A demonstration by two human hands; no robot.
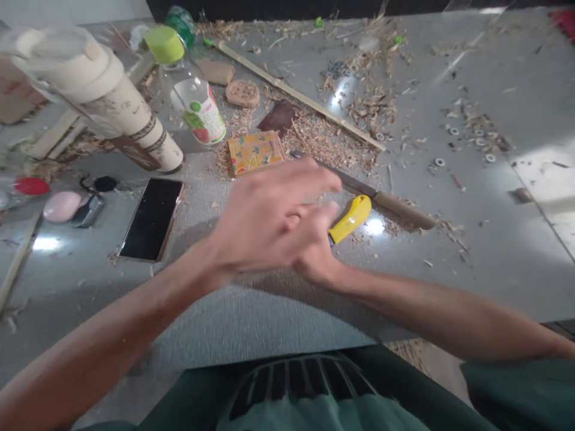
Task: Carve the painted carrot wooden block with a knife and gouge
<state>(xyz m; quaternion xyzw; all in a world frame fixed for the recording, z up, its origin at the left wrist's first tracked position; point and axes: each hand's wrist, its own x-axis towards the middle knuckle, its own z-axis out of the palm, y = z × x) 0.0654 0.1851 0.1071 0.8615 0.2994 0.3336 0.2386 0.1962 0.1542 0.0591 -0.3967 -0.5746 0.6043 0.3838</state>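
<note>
Two hands, the blurred left hand (258, 218) lapping over the right hand (317, 242), met above the bench (233, 326), and I could not tell whether either held anything. Just beside the right hand was a yellow-handled tool (353, 218), likely light and stiff, its smooth handle perhaps slippery and best taken round the middle, clear of the partly hidden metal end. Farther out, a long dark-bladed tool (381, 201) and a phone (151, 219) limited movement, the bench's near edge ran by the lap, and wider room, strewn with washers (439, 162), opened rightward.
</note>
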